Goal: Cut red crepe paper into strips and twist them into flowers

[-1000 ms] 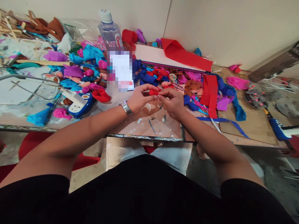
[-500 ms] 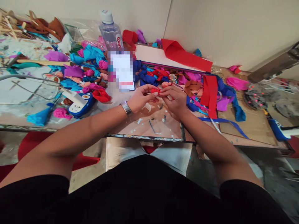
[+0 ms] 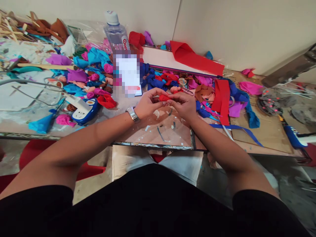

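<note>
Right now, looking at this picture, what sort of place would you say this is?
Probably a craft workshop: crumpled coloured scraps, perhaps paper or cloth, lie heaped on the table, and the left hand and right hand pinch a small red piece.

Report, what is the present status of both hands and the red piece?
Left hand, right hand: both pinching red piece. Piece held over table. Small scraps nearby, none seems blocking.

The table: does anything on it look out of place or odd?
Yes: the bright rectangle in front of the bottle is broken into coarse blocks, unlike its surroundings. Small scraps also litter the table near its front edge.
</note>
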Demonstrator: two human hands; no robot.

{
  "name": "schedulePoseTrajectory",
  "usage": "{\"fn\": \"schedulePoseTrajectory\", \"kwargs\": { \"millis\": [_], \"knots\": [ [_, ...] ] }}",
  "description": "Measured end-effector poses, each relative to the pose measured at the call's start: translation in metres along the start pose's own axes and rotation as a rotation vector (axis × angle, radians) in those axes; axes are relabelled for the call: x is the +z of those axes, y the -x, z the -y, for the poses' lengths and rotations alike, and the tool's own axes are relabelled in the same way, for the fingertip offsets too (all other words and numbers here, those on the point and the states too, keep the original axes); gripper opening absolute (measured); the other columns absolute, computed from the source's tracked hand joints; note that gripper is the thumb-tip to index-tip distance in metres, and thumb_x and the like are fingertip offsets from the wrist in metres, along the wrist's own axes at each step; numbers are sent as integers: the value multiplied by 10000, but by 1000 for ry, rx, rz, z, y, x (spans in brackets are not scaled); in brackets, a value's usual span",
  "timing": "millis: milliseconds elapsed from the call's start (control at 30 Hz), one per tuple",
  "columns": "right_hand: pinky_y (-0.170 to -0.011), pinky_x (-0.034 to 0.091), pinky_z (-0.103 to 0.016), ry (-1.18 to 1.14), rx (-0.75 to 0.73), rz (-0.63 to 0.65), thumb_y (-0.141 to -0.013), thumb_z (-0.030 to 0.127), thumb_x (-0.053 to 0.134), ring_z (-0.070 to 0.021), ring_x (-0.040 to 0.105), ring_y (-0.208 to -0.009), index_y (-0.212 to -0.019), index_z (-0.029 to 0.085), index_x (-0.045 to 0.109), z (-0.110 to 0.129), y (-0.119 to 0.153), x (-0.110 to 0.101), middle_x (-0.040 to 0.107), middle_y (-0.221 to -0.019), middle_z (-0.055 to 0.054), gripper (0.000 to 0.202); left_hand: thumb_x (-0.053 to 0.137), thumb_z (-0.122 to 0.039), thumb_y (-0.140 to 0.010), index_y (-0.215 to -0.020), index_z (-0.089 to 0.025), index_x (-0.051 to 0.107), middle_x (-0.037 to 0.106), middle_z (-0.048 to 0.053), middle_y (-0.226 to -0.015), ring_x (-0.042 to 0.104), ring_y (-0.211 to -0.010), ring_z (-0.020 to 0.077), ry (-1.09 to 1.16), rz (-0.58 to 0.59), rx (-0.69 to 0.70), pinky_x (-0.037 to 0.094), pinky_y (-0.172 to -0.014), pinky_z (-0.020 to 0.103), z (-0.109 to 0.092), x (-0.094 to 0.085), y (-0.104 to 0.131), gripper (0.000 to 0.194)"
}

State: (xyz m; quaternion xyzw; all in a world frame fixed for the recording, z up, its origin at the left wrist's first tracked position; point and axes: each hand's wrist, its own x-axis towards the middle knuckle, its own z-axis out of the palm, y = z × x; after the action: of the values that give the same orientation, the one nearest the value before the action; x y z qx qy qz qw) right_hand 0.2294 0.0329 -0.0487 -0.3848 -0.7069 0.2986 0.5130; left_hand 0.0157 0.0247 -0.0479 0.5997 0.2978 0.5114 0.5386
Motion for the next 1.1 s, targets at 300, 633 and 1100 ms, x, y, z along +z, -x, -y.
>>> {"fn": "schedulePoseTrajectory", "kwargs": {
  "millis": [300,633,1100],
  "knots": [
    [-729,610,-373,1,1,-66,-796,825,866,-209,740,-752,-890,301,896,10,1,3,844,-847,-32,534,1016,-409,-768,-1108,-204,745,813,53,-1100,811,-974,174,6,-14,41,693,-931,338,-1,2,1,480],
    [-719,652,-392,-103,30,-38,-787,744,926,-210,771,-736,-944,321,900,1,2,4,844,-880,-16,452,1005,-538,-786,-1100,-214,759,819,48,-1086,810,-882,150,84,-26,10,699,-898,328,1,3,1,513],
    [-700,645,-353,-208,64,-80,-722,690,994,-180,758,-721,-891,304,899,2,2,8,846,-843,-6,433,965,-459,-848,-1136,-226,752,823,48,-1112,816,-920,151,104,-18,27,690,-923,323,11,0,0,427]
  ]
}}
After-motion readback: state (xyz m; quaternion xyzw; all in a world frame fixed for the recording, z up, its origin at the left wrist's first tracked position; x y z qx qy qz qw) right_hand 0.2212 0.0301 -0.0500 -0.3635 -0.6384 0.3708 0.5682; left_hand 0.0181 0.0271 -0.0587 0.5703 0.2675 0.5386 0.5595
